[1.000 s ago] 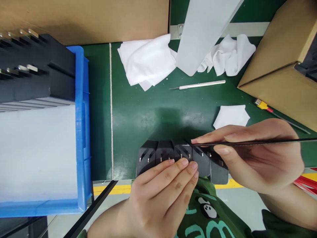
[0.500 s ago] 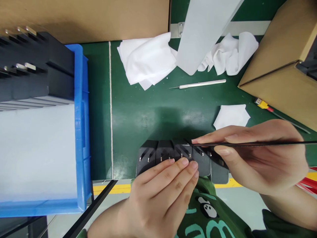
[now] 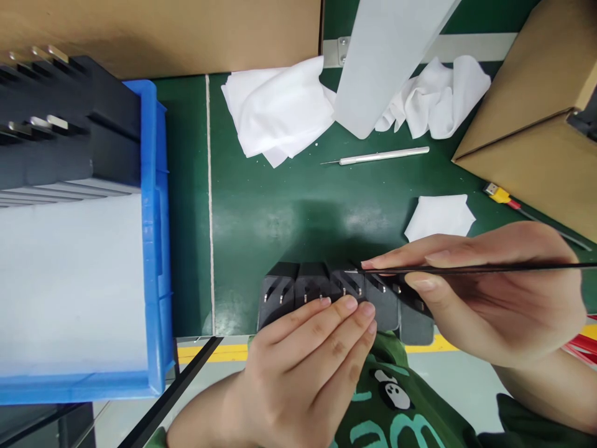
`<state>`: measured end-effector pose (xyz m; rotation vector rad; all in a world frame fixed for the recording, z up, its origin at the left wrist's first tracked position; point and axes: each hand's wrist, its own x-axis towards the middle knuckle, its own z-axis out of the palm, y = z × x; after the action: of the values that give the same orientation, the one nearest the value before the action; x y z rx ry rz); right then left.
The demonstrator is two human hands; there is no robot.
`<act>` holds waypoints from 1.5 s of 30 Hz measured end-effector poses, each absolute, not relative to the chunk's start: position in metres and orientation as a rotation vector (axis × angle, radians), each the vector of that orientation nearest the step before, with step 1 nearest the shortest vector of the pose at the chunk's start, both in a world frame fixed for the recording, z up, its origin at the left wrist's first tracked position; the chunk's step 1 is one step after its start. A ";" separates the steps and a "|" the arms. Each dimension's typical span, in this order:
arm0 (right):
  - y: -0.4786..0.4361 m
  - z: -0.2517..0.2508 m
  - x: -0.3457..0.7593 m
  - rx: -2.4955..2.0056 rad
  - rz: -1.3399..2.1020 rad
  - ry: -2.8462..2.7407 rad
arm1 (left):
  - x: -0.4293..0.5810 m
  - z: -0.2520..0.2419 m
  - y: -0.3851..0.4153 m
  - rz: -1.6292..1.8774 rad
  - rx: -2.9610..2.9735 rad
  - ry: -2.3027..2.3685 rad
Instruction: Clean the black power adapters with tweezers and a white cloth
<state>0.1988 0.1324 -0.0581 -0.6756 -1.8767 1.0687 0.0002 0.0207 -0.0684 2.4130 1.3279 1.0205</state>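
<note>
A row of several black power adapters [image 3: 281, 283] stands at the table's near edge, with paired metal prongs showing. My left hand [image 3: 310, 367] is closed over their near side, its fingers together and pressing on the middle ones. A long, thin black tool [image 3: 485, 268] is pinched between the thumb and fingers of my right hand [image 3: 508, 292]. Its slim metal tip points left, at the top of a middle adapter. Whether the tip touches the casing I cannot tell. My right hand partly covers the adapters at the row's right end.
A blue bin [image 3: 156, 249] with more black adapters [image 3: 112, 124] stands at left. Beyond the row lie a pick with a white handle [image 3: 385, 156], white cloths [image 3: 280, 112] and a small white cloth piece [image 3: 441, 216]. A cardboard box [image 3: 527, 124] and a yellow-ended cable [image 3: 501, 195] are at right.
Both hands keep nearly the same pose on the adapters. The tool's tip has shifted slightly left over the middle adapter; the whole view has drifted a little.
</note>
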 end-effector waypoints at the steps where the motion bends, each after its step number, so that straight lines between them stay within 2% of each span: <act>1: 0.132 -0.058 0.199 -0.680 1.071 -1.876 | 0.000 -0.068 0.021 1.021 2.410 1.326; 15: 0.132 -0.056 0.196 -0.677 1.077 -1.867 | 0.001 -0.070 0.020 1.020 2.427 1.302; 21: 0.131 -0.052 0.201 -0.928 1.052 -1.578 | 0.000 -0.071 0.020 1.053 2.420 1.295; 26: 0.135 -0.052 0.196 -0.852 1.155 -1.692 | 0.000 -0.072 0.019 1.011 2.392 1.284; 32: 0.137 -0.052 0.193 -0.928 1.032 -1.688 | -0.013 -0.044 0.023 0.881 2.355 1.295; 38: 0.140 -0.059 0.196 -0.796 1.156 -1.536 | -0.030 -0.019 0.050 0.767 2.330 1.385; 42: 0.137 -0.050 0.198 -0.709 1.046 -1.629 | -0.027 -0.019 0.065 0.907 2.168 1.380; 45: 0.136 -0.039 0.197 -0.669 0.867 -1.772 | -0.024 -0.022 0.065 1.105 1.818 1.317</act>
<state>0.1969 0.1362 -0.0392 -0.6686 -1.7721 0.8673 -0.0242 0.0650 -0.0215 1.8177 1.3167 1.1051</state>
